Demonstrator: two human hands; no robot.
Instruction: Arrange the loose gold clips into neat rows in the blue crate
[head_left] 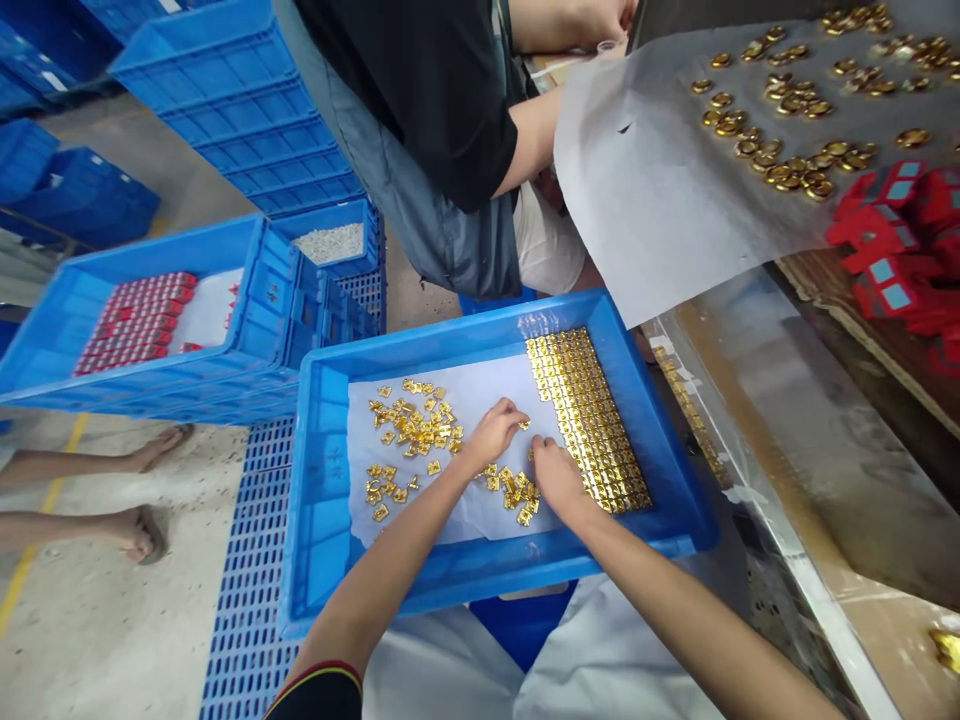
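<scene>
My left hand [495,432] is closed in a pinch over the white sheet [491,380], with a small shiny gold piece [524,425] at its fingertips. Close to its right, my right hand [556,476] has its fingers pressed together, and a bit of gold shows at their tips. Both are inside a blue tray [322,470] lined with that sheet. Tightly set rows of gold pieces [589,420] fill the tray's right side. A loose heap of gold pieces [424,425] lies to the left, and a smaller cluster [517,490] sits just below my hands.
Another person in a dark sleeve [450,90] sits ahead. At the right, a workbench bears a paper sheet [622,190] with round gold parts [795,95] and red toy-like parts [900,250]. Stacked blue crates [217,110] and a tray of red pieces [142,315] stand left, near a person's bare feet [135,535].
</scene>
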